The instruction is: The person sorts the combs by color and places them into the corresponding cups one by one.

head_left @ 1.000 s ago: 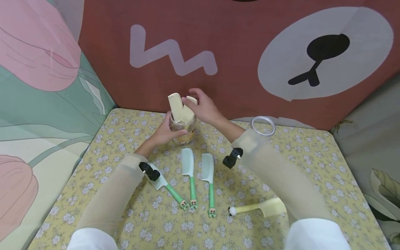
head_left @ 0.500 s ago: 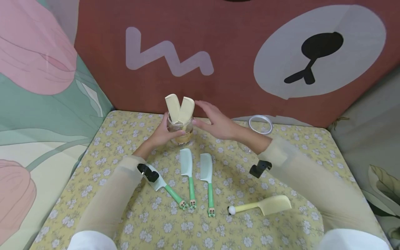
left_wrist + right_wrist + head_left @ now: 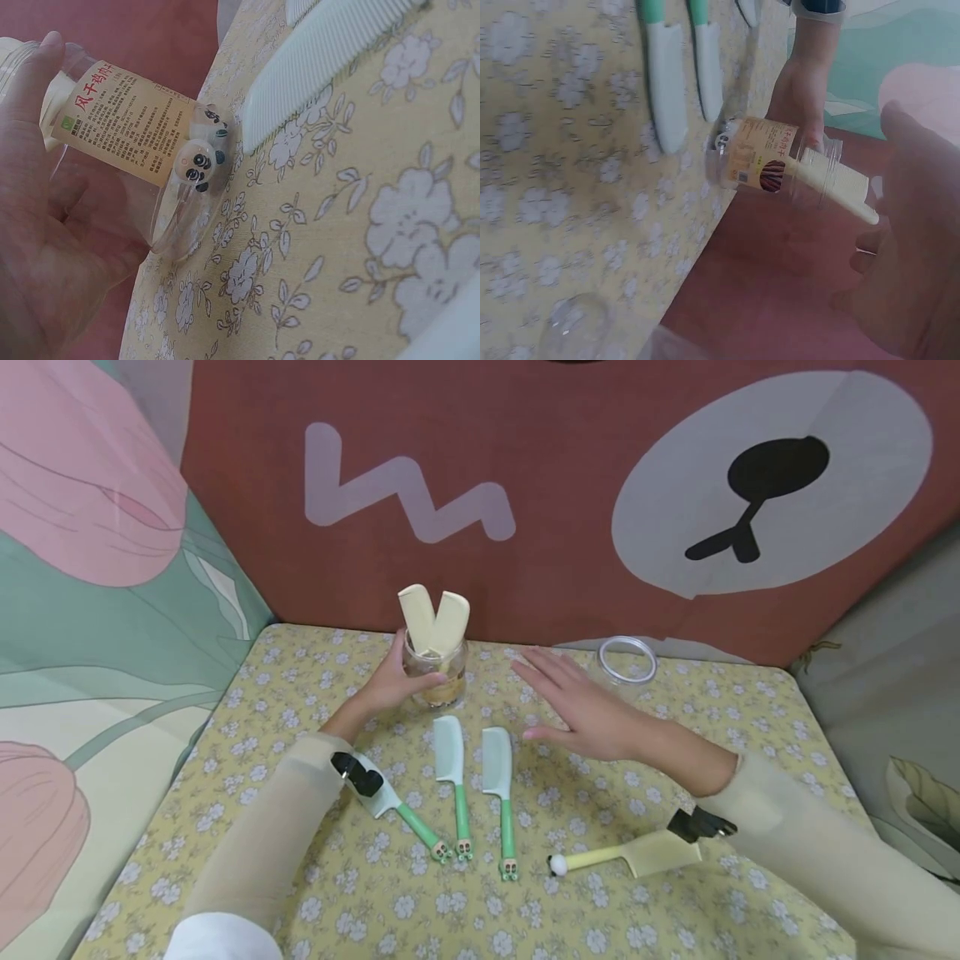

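A clear jar with a paper label stands near the table's back edge. Two pale yellow combs stick up from its mouth, fanned apart, their panda handle ends down at the jar's bottom. My left hand grips the jar from the left, with the thumb across its front. My right hand holds nothing; its fingers are stretched out over the table, apart from the jar. In front of the jar lie three pale combs with green handles; the left one is partly hidden by the left wrist's camera.
Another yellow comb lies at the front right, partly under the right wrist's camera in view. A clear round container with a silver rim stands at the back right. The flowered tablecloth ends against a brown fabric backdrop.
My right hand has let go of a yellow comb in the jar, then drawn back right and toward me with fingers straight. The left hand still holds the jar.
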Motion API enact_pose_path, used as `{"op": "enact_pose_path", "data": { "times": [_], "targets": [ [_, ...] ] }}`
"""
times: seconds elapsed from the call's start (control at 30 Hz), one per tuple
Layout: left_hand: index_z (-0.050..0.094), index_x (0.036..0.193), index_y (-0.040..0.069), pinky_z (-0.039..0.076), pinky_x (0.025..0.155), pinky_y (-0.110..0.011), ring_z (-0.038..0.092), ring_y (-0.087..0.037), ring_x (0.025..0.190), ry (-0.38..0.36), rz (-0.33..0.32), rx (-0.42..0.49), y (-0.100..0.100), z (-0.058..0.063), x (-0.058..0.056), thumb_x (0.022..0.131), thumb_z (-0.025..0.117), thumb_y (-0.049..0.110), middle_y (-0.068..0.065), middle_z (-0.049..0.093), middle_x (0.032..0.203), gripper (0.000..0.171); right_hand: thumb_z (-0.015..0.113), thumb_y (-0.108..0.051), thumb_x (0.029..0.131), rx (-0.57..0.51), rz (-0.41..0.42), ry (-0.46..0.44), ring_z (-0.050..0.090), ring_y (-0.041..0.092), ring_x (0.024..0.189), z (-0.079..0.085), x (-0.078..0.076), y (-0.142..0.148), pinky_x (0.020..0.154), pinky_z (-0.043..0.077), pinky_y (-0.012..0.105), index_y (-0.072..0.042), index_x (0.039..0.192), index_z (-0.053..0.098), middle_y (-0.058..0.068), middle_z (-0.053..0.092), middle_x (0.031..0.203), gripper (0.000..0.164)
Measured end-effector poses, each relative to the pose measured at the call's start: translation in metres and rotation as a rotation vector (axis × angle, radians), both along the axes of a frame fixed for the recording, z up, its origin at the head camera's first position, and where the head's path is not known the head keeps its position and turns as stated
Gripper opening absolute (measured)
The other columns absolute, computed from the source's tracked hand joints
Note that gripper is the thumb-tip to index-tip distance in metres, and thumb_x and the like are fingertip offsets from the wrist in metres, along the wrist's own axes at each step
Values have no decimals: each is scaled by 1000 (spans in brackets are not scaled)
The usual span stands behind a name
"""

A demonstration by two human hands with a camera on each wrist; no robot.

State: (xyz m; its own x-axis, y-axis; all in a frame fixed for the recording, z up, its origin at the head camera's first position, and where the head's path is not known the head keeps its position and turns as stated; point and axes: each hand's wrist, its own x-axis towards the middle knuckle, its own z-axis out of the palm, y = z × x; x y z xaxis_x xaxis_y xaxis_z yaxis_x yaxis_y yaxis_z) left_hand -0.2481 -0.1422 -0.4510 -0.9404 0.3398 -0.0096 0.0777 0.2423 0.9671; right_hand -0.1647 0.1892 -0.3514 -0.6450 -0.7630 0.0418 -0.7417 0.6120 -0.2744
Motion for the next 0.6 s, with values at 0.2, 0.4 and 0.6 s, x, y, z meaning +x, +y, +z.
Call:
{"op": "enact_pose_path", "data": {
  "times": [0.2,0.4,0.6],
  "targets": [
    [7,162,23,25,120,-55,29,-34,149,27,8,-13,-1,-3,0,91,79,22,-14,27,162,101,63,-47,100,35,-3,70,12,39,154,-10,21,27,120,13,65,-12,163,20,19,13,168,84],
    [7,161,23,25,120,-54,29,-33,149,33,1,7,0,-3,-1,91,78,21,-13,27,162,100,64,-45,99,45,-55,48,16,41,153,-25,46,57,123,7,58,-13,164,21,19,16,168,84],
    [3,162,22,23,121,-55,25,-34,151,9,-6,6,-1,-1,0,92,77,17,-14,23,164,103,71,-35,96,-10,-125,-2,23,43,150,-43,68,84,119,17,63,-17,164,20,18,20,167,86]
  ]
}}
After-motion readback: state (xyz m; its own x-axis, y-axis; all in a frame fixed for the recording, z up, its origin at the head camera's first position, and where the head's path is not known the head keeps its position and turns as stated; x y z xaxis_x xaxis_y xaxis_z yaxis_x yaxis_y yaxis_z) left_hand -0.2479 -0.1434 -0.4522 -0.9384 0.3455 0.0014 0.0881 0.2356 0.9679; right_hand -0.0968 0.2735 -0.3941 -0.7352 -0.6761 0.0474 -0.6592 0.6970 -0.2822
